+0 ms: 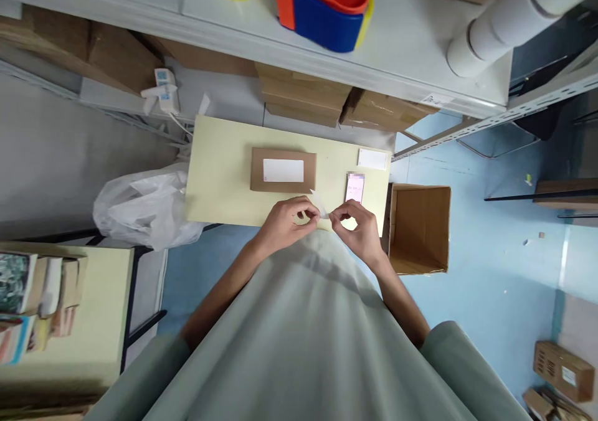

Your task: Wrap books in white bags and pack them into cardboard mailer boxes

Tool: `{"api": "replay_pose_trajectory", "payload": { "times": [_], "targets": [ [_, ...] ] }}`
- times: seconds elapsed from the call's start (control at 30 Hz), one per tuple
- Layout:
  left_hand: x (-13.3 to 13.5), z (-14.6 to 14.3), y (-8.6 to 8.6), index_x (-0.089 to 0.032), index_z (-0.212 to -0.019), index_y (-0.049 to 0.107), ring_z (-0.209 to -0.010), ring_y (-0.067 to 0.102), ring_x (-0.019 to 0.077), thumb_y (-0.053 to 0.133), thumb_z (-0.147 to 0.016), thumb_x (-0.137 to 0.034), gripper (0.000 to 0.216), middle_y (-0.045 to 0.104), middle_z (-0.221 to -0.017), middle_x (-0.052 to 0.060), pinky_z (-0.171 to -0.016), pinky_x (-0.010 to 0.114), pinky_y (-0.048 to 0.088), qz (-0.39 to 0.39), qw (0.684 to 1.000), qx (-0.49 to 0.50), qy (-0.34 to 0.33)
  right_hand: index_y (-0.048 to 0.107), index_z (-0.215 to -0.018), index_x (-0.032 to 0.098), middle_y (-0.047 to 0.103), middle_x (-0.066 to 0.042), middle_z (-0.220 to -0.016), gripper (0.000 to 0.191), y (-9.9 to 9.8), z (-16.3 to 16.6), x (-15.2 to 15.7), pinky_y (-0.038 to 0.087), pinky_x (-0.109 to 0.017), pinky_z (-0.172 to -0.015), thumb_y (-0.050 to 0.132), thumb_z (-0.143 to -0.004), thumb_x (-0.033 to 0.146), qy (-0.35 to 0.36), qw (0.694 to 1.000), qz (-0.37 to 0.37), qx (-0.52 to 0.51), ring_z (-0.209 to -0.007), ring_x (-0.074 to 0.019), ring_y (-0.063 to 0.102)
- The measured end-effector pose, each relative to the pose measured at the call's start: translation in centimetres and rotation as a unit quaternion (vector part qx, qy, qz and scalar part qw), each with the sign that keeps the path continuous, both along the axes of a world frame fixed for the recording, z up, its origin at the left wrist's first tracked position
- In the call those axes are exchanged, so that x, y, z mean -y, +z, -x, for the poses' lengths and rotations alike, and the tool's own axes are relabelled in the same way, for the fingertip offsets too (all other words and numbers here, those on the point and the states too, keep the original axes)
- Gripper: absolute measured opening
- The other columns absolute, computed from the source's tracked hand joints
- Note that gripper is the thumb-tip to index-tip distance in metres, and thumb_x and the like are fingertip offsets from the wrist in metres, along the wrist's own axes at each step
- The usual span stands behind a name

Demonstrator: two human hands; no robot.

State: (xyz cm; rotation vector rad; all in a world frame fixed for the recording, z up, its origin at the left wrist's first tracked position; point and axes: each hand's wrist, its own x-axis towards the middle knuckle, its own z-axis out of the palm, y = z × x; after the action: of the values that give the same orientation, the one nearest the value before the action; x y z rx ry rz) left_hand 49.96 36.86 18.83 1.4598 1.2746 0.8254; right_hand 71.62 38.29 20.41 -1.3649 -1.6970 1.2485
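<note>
My left hand [288,223] and my right hand [359,229] are close together at the table's near edge, both closed in a pinch. Between their fingertips is a small, thin whitish slip [320,204], which looks like paper or film; its kind is unclear. Just beyond my left hand, a closed brown cardboard box [283,186] lies on the pale yellow table [219,178], with a white label [283,170] on its top. A phone [355,187] with a lit screen lies beyond my right hand. Farther right is a white rectangular paper [372,159].
An open cardboard carton [420,228] stands right of the table. Plastic bags [140,206] bulge at its left side. Overhead, a grey shelf [411,41] carries tape rolls, an orange-and-blue holder [327,16] and white tubes [495,32]. Another table [103,309] holds packets at lower left.
</note>
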Motion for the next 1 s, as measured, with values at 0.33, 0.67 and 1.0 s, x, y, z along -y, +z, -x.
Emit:
{"api": "replay_pose_trajectory", "payload": {
  "times": [0.33, 0.67, 1.0],
  "targets": [
    [2.2, 16.3, -5.2, -0.028, -0.08, 0.075, -0.08, 0.069, 0.0211, 0.068, -0.082, -0.035, 0.01, 0.079, -0.088, 0.004, -0.077, 0.032, 0.054, 0.023, 0.985, -0.1, 0.141, 0.073, -0.082, 0.027, 0.07, -0.001, -0.083, 0.018, 1.3, 7.3, -0.5, 0.051, -0.036, -0.079, 0.074, -0.096, 0.038, -0.148, 0.989, 0.021, 0.022, -0.081, -0.0205, 0.063],
    [-0.6, 17.9, -3.2, -0.025, -0.119, 0.08, -0.09, 0.071, 0.02, 0.079, -0.087, -0.049, 0.041, 0.079, -0.111, 0.007, -0.077, 0.031, 0.054, 0.097, 0.987, 0.101, 0.077, 0.073, -0.086, 0.027, 0.07, -0.002, -0.088, 0.017, 3.0, 16.7, 0.0, 0.052, -0.036, -0.078, 0.073, -0.099, 0.038, -0.076, 0.996, 0.016, 0.035, -0.083, -0.0207, 0.063],
    [-1.9, 21.7, -5.5, -0.021, -0.08, 0.069, -0.067, 0.052, 0.014, 0.072, -0.084, -0.046, 0.026, 0.059, -0.073, -0.003, -0.064, 0.028, 0.041, 0.085, 0.986, 0.081, 0.121, 0.071, -0.085, 0.025, 0.069, -0.001, -0.086, 0.02, 2.9, 20.1, 0.7, 0.054, -0.036, -0.078, 0.072, -0.099, 0.04, -0.111, 0.992, 0.001, 0.064, -0.083, -0.0201, 0.064]
  ]
}}
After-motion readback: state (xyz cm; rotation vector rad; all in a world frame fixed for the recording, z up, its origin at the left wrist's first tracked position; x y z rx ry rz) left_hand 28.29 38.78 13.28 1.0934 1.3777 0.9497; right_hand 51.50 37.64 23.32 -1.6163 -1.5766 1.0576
